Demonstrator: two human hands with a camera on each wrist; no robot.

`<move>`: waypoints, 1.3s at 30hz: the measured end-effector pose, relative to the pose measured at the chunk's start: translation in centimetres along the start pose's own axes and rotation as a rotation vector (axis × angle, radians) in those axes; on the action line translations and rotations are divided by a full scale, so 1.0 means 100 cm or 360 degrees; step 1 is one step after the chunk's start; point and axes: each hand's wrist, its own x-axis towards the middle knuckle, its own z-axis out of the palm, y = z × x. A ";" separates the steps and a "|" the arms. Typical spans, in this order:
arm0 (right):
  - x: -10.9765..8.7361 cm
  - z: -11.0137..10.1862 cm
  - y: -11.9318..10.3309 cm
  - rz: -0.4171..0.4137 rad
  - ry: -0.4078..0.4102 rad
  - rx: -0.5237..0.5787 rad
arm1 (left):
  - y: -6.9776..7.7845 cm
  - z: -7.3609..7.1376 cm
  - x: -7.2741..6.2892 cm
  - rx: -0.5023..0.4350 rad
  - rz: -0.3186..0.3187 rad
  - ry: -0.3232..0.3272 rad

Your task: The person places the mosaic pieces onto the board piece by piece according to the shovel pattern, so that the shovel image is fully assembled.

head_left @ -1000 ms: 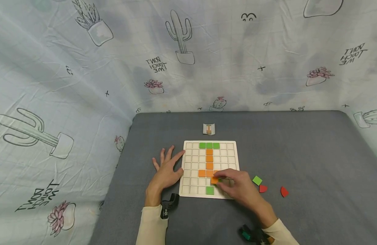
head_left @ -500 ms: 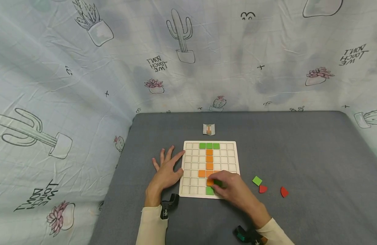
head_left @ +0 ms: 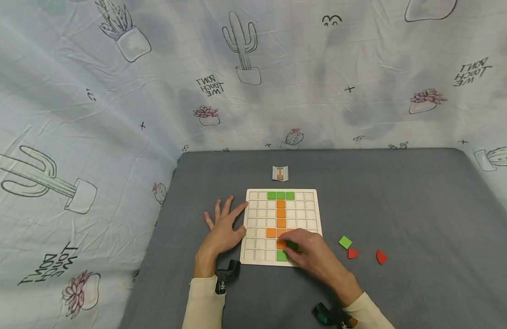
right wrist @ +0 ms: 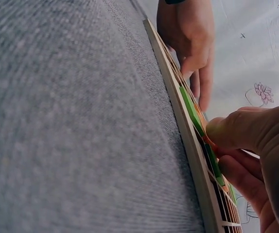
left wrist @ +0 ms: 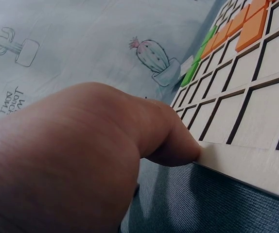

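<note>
On the grey table lies a wooden grid board (head_left: 306,212) with green and orange square tiles in its cells. My right hand (head_left: 315,253) pinches an orange square tile (head_left: 281,245) between thumb and fingers, at the cell directly above the lowest green tile (head_left: 281,256). Under the fingers, a darker green tile (head_left: 292,245) shows just right of the orange one. My left hand (head_left: 222,233) is spread at the board's left edge. Its index fingertip and thumb touch that edge; the left wrist view shows the thumb (left wrist: 178,141) against the wooden rim (left wrist: 246,167).
A green square tile (head_left: 345,242) and two red curved-edge pieces, one beside it (head_left: 353,253) and one farther right (head_left: 381,257), lie right of the board. Behind the board is a small pattern card (head_left: 280,173). A printed cloth (head_left: 302,91) hangs behind the table.
My right hand has moved slightly left with the orange tile, from overlapping two columns to the cell above the lowest green tile. The left hand has stayed at the board's edge.
</note>
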 end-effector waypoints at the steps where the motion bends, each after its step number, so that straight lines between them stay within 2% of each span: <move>1: 0.000 0.000 0.000 0.0006 -0.0004 0.0000 | 0.000 0.000 0.000 -0.0003 -0.0002 -0.0003; 5: 0.000 0.000 0.000 0.0017 -0.0007 -0.0007 | 0.000 -0.001 0.000 -0.0013 -0.0001 -0.0003; 8: 0.000 -0.001 0.003 -0.0042 0.0061 0.0006 | 0.000 -0.001 0.001 -0.0013 -0.0003 -0.0005; 10: -0.001 -0.004 0.003 -0.0035 0.0095 0.0024 | 0.001 -0.001 0.000 -0.0014 -0.0005 -0.0011; 12: -0.003 -0.008 0.004 -0.0002 0.0122 0.0072 | 0.001 -0.002 0.000 -0.0013 -0.0003 -0.0014; 17: -0.015 -0.026 0.007 0.0180 0.0139 0.0187 | 0.001 -0.002 -0.001 -0.0009 0.0008 -0.0015; 27: -0.056 -0.075 0.026 0.0374 0.0184 0.0031 | 0.000 -0.002 0.000 0.0005 0.0005 -0.0008; 33: -0.077 -0.101 0.037 0.0388 0.0254 -0.0108 | -0.002 -0.001 0.000 0.0003 0.0006 -0.0015; 39: -0.091 -0.118 0.048 0.0394 0.0322 -0.0204 | -0.002 -0.001 0.000 -0.0006 0.0017 -0.0009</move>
